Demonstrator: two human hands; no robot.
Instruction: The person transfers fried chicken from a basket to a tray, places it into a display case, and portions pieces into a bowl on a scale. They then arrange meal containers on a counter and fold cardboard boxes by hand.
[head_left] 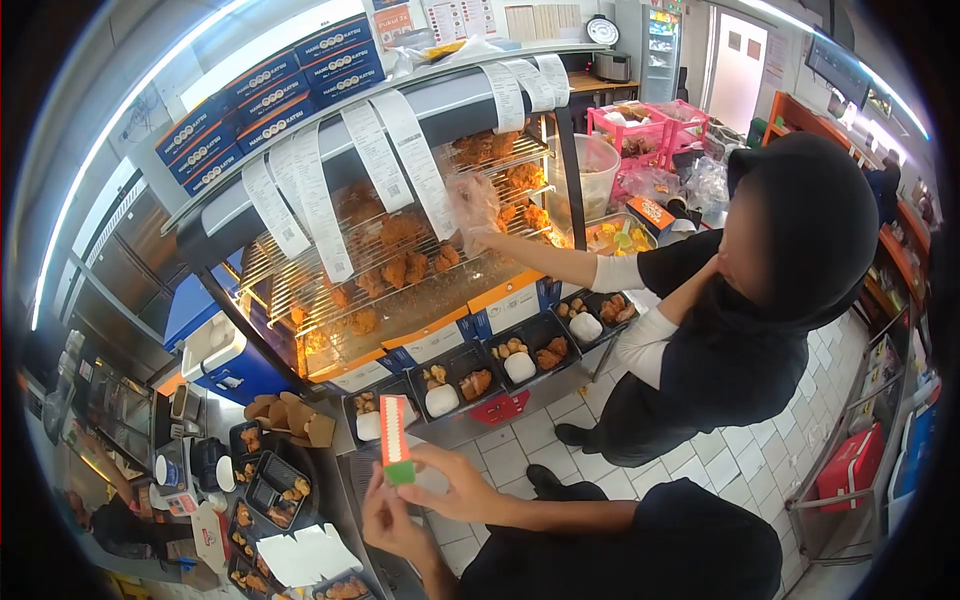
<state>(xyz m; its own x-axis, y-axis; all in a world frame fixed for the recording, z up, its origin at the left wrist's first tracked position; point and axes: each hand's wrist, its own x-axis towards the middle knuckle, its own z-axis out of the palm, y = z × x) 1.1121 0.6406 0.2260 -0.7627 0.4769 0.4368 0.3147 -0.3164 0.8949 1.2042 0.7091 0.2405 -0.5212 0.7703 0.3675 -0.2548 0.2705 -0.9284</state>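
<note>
My right hand is closed on a narrow orange-red piece with a pale zigzag stripe and a green end, possibly a small carton. The fingers grip it near the green end. My left hand is just below, fingers curled and held close to the green end; whether it grips the piece I cannot make out. Beyond the hands stands a row of black meal trays with rice, fried chicken and small pieces, some with printed sleeves behind them.
A heated display case holds fried chicken on racks, with paper receipts hanging over its front. A co-worker at the right reaches a plastic-covered hand into it. More black trays and brown cartons stand at lower left.
</note>
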